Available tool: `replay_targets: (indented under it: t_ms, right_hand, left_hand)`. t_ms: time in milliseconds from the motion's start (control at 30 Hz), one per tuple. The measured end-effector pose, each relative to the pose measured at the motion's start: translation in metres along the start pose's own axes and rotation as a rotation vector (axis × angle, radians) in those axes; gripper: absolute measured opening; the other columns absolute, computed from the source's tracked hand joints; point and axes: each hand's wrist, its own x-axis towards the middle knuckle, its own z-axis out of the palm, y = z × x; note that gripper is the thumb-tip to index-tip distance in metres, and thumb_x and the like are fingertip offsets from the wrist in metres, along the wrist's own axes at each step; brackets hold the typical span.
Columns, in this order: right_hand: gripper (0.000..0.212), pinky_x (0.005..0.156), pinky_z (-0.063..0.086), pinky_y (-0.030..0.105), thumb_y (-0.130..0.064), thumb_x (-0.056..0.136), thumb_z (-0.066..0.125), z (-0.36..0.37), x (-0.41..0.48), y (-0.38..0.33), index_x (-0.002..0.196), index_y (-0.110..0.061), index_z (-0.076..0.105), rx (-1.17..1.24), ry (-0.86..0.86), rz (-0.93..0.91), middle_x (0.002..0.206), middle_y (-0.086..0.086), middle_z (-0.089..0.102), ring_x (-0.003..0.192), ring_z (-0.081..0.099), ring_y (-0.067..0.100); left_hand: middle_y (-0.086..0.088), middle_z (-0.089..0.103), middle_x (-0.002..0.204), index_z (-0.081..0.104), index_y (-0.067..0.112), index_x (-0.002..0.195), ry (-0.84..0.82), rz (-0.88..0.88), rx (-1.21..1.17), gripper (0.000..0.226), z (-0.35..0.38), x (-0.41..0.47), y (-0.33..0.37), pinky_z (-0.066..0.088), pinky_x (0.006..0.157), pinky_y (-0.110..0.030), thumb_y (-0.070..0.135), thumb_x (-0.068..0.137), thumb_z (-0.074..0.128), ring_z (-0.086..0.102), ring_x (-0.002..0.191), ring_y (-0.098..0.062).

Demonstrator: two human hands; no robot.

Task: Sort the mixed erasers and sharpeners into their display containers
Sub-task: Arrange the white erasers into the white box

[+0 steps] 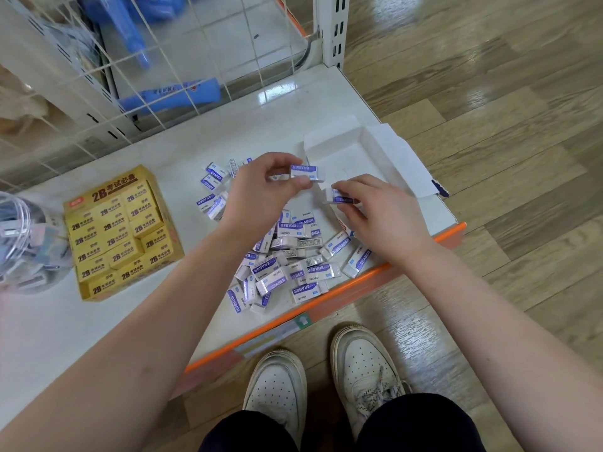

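A loose pile of several white erasers with purple sleeves (287,259) lies on the white shelf (98,321) near its orange front edge. My left hand (261,187) pinches one purple-sleeved eraser (305,171) lifted above the pile. My right hand (378,210) grips another purple-sleeved eraser (339,197) between thumb and fingers, close beside the first. Just behind both hands lies an open white cardboard display box (352,148) with nothing visible inside.
A yellow display box packed with 2B erasers (120,233) sits at the left. A clear plastic jar with small items (26,249) stands at the far left edge. A wire grid panel (146,76) closes the shelf's back. My white shoes (326,380) stand on wood flooring.
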Motion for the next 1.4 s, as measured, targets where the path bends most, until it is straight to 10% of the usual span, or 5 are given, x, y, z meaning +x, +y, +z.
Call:
replay_targets:
  t_ms: [267,900,1267,1400]
  right_hand:
    - [0.031,0.07,0.045,0.03,-0.025,0.09,0.057,-0.001,-0.002,0.0,0.12,-0.022,0.061,0.033,-0.002,0.013,0.116,-0.005,0.062,0.096,0.061,0.02]
    - [0.029,0.064,0.042,0.028,-0.03,0.092,0.055,-0.004,-0.01,0.004,0.12,-0.025,0.062,0.01,-0.032,-0.037,0.113,-0.008,0.063,0.098,0.061,0.017]
    - [0.032,0.083,0.044,0.036,-0.015,0.086,0.059,-0.013,-0.008,0.013,0.117,-0.014,0.063,-0.035,-0.098,-0.117,0.113,0.003,0.064,0.103,0.059,0.028]
    - [0.03,0.081,0.04,0.029,-0.019,0.084,0.052,-0.038,0.001,0.026,0.106,-0.007,0.067,-0.027,0.138,-0.079,0.1,0.009,0.067,0.089,0.063,0.03]
  left_hand:
    - [0.015,0.058,0.069,0.062,0.018,0.1,-0.042,-0.017,0.049,0.019,0.0,-0.001,-0.005,0.037,0.051,-0.003,0.008,0.084,0.068,0.053,0.048,0.011]
    - [0.008,0.058,0.094,0.058,0.017,0.113,-0.074,0.143,0.382,0.022,0.017,0.01,-0.01,0.034,0.075,-0.005,0.014,0.091,0.06,0.053,0.095,-0.007]
    - [0.009,0.062,0.091,0.064,0.019,0.107,-0.095,0.207,0.43,0.024,0.008,0.0,-0.015,0.047,0.081,-0.013,0.018,0.084,0.07,0.059,0.079,-0.002]
    - [0.013,0.06,0.086,0.067,0.024,0.105,-0.014,0.27,0.528,0.024,0.015,-0.001,-0.014,0.043,0.083,-0.018,0.028,0.082,0.072,0.058,0.087,-0.005]
